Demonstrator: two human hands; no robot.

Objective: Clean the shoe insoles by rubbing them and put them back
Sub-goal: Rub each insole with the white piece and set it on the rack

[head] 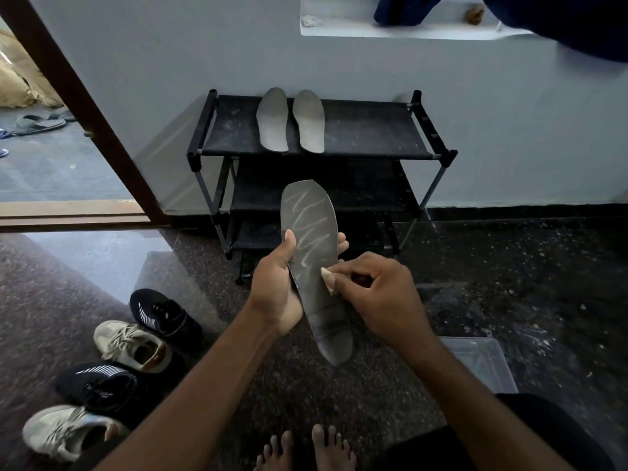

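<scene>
Insole (307,239) gripped by left hand (275,290); right hand (377,294) pinches white lump (328,278) against it. Two more insoles (273,120) on rack (367,130); four shoes (132,345).

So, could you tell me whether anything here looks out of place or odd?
The insole in the left hand bears a white zigzag line, seemingly from the pale piece the right hand pinches against it. Four shoes lie jumbled on the floor, off the rack.

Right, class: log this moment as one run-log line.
left hand: holds grey insole | right hand: pinches small pale piece against it | surface: pale zigzag strokes | shoe rack: two insoles on top
</scene>
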